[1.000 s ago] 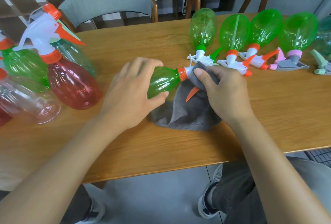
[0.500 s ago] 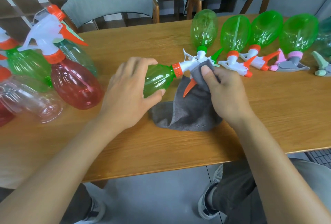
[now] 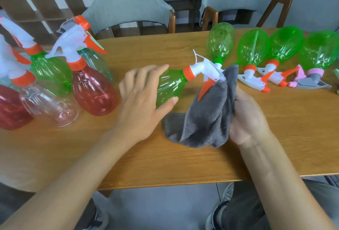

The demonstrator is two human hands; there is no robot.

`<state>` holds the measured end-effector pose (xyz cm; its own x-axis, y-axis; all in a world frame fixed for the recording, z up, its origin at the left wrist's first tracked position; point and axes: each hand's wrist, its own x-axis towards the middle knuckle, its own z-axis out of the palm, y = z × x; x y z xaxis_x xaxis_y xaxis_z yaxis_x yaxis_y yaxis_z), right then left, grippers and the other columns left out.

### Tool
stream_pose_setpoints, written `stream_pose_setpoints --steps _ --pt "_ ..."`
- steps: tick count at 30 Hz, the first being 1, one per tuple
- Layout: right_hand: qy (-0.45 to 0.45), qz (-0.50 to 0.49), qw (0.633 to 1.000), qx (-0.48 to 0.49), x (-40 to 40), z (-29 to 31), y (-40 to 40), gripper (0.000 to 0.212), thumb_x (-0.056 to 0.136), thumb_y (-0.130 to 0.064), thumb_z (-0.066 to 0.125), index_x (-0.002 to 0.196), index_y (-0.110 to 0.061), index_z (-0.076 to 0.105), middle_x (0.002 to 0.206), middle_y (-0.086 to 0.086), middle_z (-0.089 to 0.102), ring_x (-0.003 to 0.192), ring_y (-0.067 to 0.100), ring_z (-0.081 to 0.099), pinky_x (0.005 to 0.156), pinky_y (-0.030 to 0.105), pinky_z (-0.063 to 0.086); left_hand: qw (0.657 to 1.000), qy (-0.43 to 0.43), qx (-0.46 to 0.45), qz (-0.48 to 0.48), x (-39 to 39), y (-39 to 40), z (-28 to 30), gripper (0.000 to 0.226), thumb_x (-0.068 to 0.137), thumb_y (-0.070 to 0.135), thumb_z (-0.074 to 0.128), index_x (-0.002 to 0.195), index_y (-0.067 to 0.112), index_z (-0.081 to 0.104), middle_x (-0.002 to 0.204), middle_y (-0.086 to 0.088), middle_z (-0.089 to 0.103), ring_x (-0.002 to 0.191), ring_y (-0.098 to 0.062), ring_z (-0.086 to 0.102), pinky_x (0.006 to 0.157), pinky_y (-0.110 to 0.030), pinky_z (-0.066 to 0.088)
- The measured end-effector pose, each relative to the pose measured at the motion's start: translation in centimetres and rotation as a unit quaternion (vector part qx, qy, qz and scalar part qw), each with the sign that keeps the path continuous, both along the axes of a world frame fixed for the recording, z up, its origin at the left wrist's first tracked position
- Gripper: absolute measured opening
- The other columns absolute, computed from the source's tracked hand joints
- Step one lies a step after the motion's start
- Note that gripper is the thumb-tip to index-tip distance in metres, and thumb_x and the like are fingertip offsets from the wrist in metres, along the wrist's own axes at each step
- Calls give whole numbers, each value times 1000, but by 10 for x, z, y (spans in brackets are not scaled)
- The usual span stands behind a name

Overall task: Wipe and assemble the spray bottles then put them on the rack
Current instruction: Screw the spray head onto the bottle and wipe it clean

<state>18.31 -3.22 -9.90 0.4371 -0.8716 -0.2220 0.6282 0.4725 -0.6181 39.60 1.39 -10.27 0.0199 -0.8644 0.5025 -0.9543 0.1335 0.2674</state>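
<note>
The left hand (image 3: 141,101) is curling round the belly of a green spray bottle (image 3: 169,87), a translucent, ribbed plastic shape lying tilted above the bench (image 3: 183,160), its neck pointing right and a little up. An orange screw collar (image 3: 188,73) is joining the bottle to a white plastic trigger head (image 3: 207,68), whose pointed orange trigger (image 3: 206,87) is hanging down against a grey cloth (image 3: 205,115).

The right hand (image 3: 247,117) is gripping that cloth (soft, plush, with a fuzzy nap), bunching its upper folds against the nozzle end of the head while the lower part is draping onto the wood-grain bench.

At the left, assembled bottles are standing and lying close together: a rounded red bottle (image 3: 93,90) with a white head and orange collar, a clear bottle (image 3: 49,104) on its side, and a green one (image 3: 49,70) behind them.

Along the far right, four green bottles (image 3: 253,49) are lying in a row with their necks toward the person, their trigger heads touching the bench; the rightmost is wearing a pink collar (image 3: 315,72) with a grey head.

Two wooden chairs (image 3: 170,22) draped in grey fabric are standing behind the bench.
</note>
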Motion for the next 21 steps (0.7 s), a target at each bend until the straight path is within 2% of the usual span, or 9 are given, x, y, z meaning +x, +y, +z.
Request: stream_pose_setpoints --steps 1,2,4,8,14,18,21 --pt "-17 8 1000 3 2 0 0 28 84 -29 65 102 -10 75 96 -3 70 91 8 69 87 21 58 1000 -1 -3 6 0 -1 -1 70 91 60 55 153 33 36 147 9 40 132 -22 31 106 -39 24" --pt "-16 7 1000 -9 4 0 0 28 93 -31 59 107 -11 73 97 -1 69 93 12 68 89 23 57 1000 5 -5 9 -1 -1 -1 70 93 61 54 154 33 35 148 10 39 133 -21 30 104 -37 22" --pt "18 -15 999 -47 8 -2 0 34 107 -37 44 115 -14 66 90 0 65 87 15 65 82 28 59 999 38 -7 13 -1 -3 -2 71 94 64 50 155 31 34 150 9 39 133 -21 30 104 -36 22" --pt "89 -36 994 -56 10 -7 0 42 104 -40 52 128 -11 67 84 5 62 80 20 64 74 31 59 989 142 -16 29 1 -14 -4 74 95 62 48 156 22 33 151 1 43 134 -23 32 108 -32 22" --pt "124 -22 986 -107 12 -3 6 43 96 -44 57 122 -15 73 84 7 64 78 21 64 77 36 54 974 205 -39 92 7 -37 -6 71 100 37 62 154 5 31 155 -12 40 141 -29 36 110 -23 21" --pt "132 -21 985 -113 14 -2 9 42 93 -43 58 121 -16 74 83 5 66 78 19 64 81 37 51 953 253 -44 158 14 -54 -6 70 102 29 61 154 -3 27 155 -19 37 144 -32 37 119 -33 28" --pt "132 -13 985 -112 16 -2 12 41 91 -43 59 120 -18 75 83 4 66 77 19 64 81 37 51 932 295 -52 202 15 -68 -3 69 103 27 60 154 -4 25 154 -21 36 144 -34 36 118 -37 28"
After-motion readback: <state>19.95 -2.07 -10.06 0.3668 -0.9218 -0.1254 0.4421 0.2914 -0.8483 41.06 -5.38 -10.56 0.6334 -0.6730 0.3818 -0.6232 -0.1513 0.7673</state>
